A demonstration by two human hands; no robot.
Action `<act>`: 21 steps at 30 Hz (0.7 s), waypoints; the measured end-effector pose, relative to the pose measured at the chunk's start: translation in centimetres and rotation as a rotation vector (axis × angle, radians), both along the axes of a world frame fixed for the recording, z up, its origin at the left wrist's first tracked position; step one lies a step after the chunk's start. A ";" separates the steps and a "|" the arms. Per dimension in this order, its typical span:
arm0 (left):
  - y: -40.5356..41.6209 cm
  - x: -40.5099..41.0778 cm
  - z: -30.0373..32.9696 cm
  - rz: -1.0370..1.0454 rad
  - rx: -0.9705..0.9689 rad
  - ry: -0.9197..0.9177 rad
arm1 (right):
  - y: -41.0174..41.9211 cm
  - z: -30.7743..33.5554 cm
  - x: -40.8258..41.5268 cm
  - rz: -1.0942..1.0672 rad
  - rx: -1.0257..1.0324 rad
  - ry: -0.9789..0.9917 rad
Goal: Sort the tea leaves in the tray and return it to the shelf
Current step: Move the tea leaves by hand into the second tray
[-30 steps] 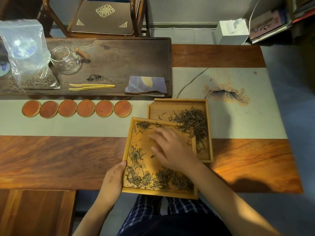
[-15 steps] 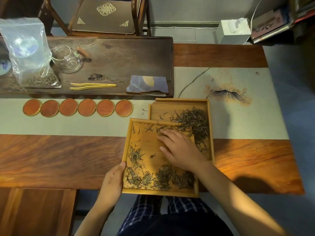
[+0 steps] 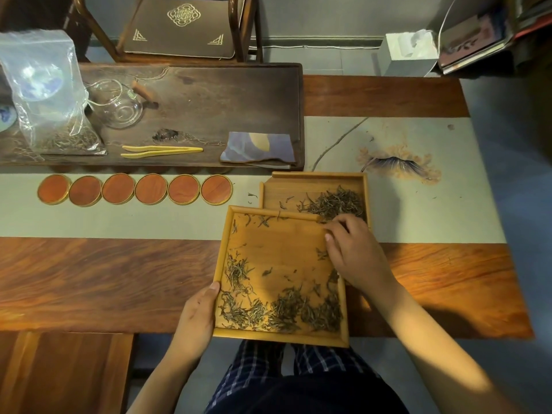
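Observation:
A square bamboo tray (image 3: 277, 243) lies at the table's near edge, its far corner resting over a second bamboo tray (image 3: 313, 186) behind it. Dry tea leaves (image 3: 280, 312) are heaped along the near tray's front and left side. Another pile of leaves (image 3: 334, 203) fills the far tray. My left hand (image 3: 197, 318) grips the near tray's left rim, thumb on the edge. My right hand (image 3: 355, 255) lies palm down at the near tray's far right corner, fingers together on the leaves at the rim.
Several round red coasters (image 3: 134, 189) line the runner to the left. The dark tea board (image 3: 191, 115) behind holds a plastic bag of leaves (image 3: 47, 97), a glass pitcher (image 3: 119, 104), bamboo tongs (image 3: 161, 151) and a folded cloth (image 3: 258, 147). A chair (image 3: 179, 28) stands beyond.
My right hand has swept from the middle of the near tray up and right to its far corner, pushing leaves toward the far tray. The left hand stays on the rim.

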State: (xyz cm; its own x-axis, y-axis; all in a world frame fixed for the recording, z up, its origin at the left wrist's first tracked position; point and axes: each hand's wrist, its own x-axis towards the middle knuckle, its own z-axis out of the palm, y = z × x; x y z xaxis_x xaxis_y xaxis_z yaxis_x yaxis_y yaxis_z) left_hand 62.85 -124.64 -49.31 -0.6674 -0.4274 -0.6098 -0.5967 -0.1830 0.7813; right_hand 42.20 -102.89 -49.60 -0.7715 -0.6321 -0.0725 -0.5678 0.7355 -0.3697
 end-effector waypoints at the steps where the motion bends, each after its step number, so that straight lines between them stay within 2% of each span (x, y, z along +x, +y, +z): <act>1: 0.0 -0.1 0.0 -0.002 -0.001 0.002 | -0.4 0.4 0.2 0.006 -0.022 0.008; 6: 0.2 -0.6 0.3 -0.023 0.002 0.020 | -4.9 1.8 2.6 0.210 0.003 -0.153; 10: 0.5 -1.0 0.7 -0.029 0.039 0.043 | -8.0 0.9 3.5 0.374 0.068 -0.162; 15: 0.7 -0.9 0.4 -0.027 0.060 0.041 | -7.3 -0.5 2.9 0.344 0.136 -0.132; 21: 0.6 -0.3 0.2 -0.016 0.029 0.029 | -2.8 -0.9 2.3 0.251 0.152 -0.146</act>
State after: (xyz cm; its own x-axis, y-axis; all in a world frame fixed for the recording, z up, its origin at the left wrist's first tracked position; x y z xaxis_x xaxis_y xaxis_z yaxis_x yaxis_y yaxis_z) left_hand 62.56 -124.02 -49.16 -0.6916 -0.3984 -0.6025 -0.5773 -0.1964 0.7926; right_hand 44.50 -105.65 -50.46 -0.5674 -0.7748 -0.2788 -0.6876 0.6321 -0.3572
